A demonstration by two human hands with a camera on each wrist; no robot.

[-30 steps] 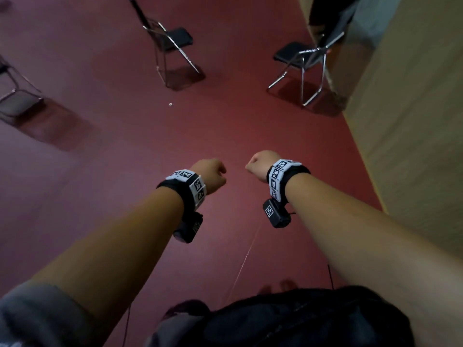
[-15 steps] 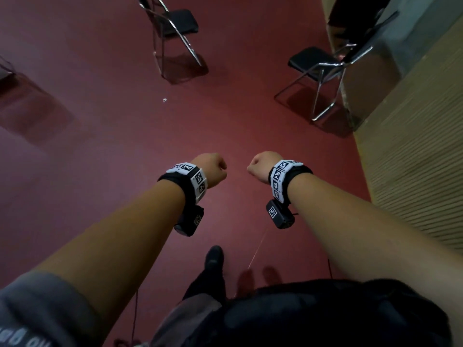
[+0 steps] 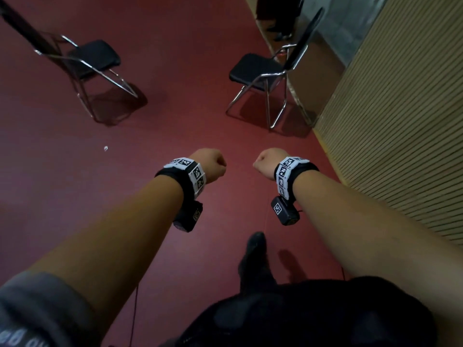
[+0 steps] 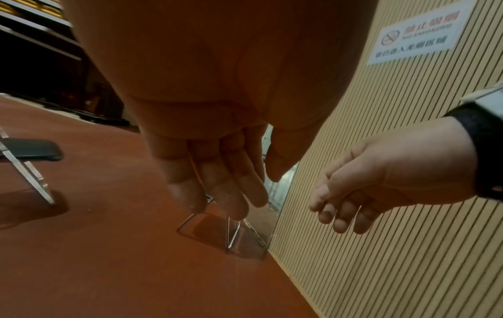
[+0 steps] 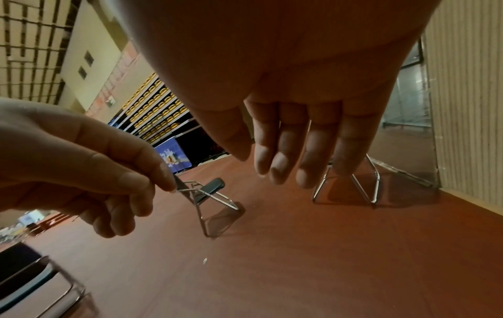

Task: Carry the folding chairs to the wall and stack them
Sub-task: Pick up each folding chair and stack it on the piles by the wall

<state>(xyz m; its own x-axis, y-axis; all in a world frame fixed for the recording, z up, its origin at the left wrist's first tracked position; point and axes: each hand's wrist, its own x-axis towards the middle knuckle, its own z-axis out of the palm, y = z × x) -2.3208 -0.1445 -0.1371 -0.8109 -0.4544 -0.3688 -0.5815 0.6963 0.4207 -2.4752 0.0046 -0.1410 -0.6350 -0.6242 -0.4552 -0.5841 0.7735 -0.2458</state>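
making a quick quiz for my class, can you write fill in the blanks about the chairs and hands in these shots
1. Both the left hand and the right hand hold ____.
2. The black-seated chrome folding chair near the ribbed beige wall stands ____, not folded.
3. The floor is ____ in colour.
4. The other black-seated chrome folding chair stands to the ____ of the one by the wall in the head view.

Missing words: nothing; unfolded; red; left

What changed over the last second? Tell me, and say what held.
The person walked forward: both open folding chairs, the left chair and the right chair by the slatted wall, now sit nearer. Left hand and right hand stayed raised, loosely curled, holding nothing.
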